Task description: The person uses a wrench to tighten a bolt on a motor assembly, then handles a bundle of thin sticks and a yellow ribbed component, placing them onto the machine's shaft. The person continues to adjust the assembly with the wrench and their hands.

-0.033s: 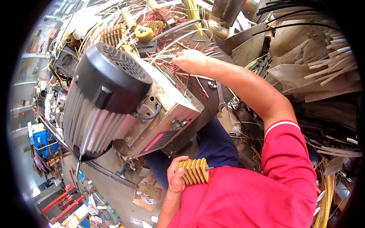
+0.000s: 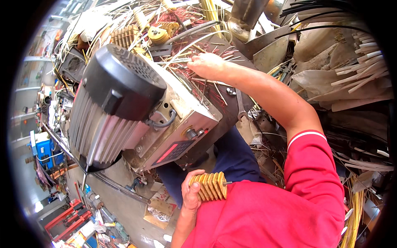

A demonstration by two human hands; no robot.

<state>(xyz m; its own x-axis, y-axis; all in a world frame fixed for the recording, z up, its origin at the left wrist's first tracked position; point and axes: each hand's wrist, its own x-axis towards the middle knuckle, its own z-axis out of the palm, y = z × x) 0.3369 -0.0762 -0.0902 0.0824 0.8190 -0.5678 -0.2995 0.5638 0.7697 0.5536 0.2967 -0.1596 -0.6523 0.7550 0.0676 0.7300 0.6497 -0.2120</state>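
Against my red shirt, my left hand (image 2: 192, 193) is wrapped round a yellow stepped block (image 2: 211, 186) with deep V-shaped ribs, like a coil-winding former. A short metal shaft sticks out of its right end. My right hand (image 2: 203, 65) reaches across the bench with its fingers drawn together among pale thin tubes (image 2: 178, 60) and reddish wire scraps (image 2: 225, 56). What the fingertips pinch, if anything, is hidden. Left of my right arm stands a machine with a black-capped, finned motor (image 2: 124, 82) and a control box (image 2: 182, 140) with a knob and a keypad.
More yellow ribbed blocks (image 2: 125, 36) and a yellow round former (image 2: 158, 35) lie at the back of the bench. A wrench (image 2: 240, 103) rests by the bench's right edge. Bundled sleeves (image 2: 366, 62) hang at the right. A red metal frame (image 2: 66, 221) stands lower left.
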